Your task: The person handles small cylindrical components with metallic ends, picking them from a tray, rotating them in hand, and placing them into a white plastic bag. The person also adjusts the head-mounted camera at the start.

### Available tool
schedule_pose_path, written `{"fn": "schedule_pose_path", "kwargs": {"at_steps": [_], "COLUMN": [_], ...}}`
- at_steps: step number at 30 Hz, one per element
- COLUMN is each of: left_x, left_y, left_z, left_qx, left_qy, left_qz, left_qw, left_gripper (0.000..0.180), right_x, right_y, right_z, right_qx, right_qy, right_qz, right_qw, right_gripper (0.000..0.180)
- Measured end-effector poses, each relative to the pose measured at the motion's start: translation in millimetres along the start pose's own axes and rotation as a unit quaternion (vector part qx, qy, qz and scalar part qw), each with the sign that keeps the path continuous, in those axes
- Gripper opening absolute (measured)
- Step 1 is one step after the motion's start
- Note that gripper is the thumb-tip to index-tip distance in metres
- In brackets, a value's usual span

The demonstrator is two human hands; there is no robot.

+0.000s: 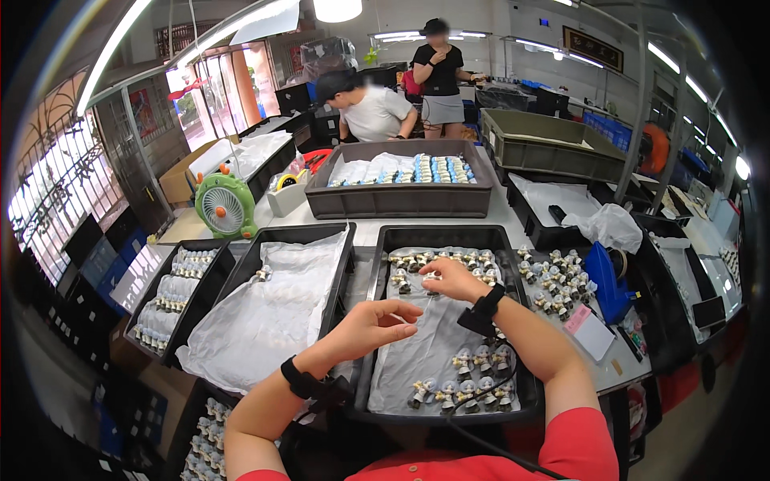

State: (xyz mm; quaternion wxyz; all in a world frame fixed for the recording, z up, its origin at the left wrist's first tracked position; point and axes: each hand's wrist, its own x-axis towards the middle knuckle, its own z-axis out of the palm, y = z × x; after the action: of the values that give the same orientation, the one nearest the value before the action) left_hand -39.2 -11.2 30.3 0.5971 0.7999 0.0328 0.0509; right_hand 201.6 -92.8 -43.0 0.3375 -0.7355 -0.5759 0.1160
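Observation:
My left hand [375, 327] hovers over the left side of a black tray [363, 377] lined with white sheeting, fingers stretched out and holding nothing. Farther in, my right hand [451, 279] bends down over the same tray with its fingers closed on a small figurine [432, 286], partly hidden beneath them. Another figurine [400, 280] stands just to the left of that hand. Along the tray's far end runs a row of pale-haired figurines [473, 258]. Several more figurines [467, 391] stand in rows at the near right corner.
To the right lies a heap of figurines [553, 280], beside a blue tape dispenser [603, 276]. A second lined tray [281, 297] sits at left, with one figurine in it. A green fan [224, 206] and a large brown bin [401, 202] stand beyond. Two people are at the back.

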Motion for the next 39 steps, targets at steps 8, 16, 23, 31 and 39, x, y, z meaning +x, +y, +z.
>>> {"fn": "schedule_pose_path", "kwargs": {"at_steps": [8,16,23,31,39], "left_x": [14.9,14.2,13.1,7.6,21.1], "left_y": [-37.0,-44.2,-40.3,-13.5,-0.2], "left_z": [-7.6,-4.7,-5.2,0.2,-3.8], "left_qx": [-0.294,-0.341,-0.329,-0.330,-0.314], "left_qy": [0.043,0.023,0.042,0.004,-0.001], "left_qz": [-0.100,-0.120,-0.124,-0.124,-0.085], "left_qw": [0.949,0.932,0.935,0.936,0.946], "left_gripper": [0.028,0.025,0.024,0.022,0.021], "right_x": [-5.7,-7.2,-7.9,-10.3,-10.4], "right_y": [17.7,17.2,20.2,17.0,18.4], "right_z": [25.5,27.3,32.3,31.8,33.1], "right_qx": [-0.094,-0.136,-0.165,-0.163,-0.138], "right_qy": [-0.021,-0.045,-0.028,-0.032,-0.002], "right_qz": [-0.028,-0.031,-0.004,-0.002,0.039], "right_qw": [0.995,0.989,0.986,0.986,0.990], "right_gripper": [0.035,0.035,0.034,0.036,0.038]}}
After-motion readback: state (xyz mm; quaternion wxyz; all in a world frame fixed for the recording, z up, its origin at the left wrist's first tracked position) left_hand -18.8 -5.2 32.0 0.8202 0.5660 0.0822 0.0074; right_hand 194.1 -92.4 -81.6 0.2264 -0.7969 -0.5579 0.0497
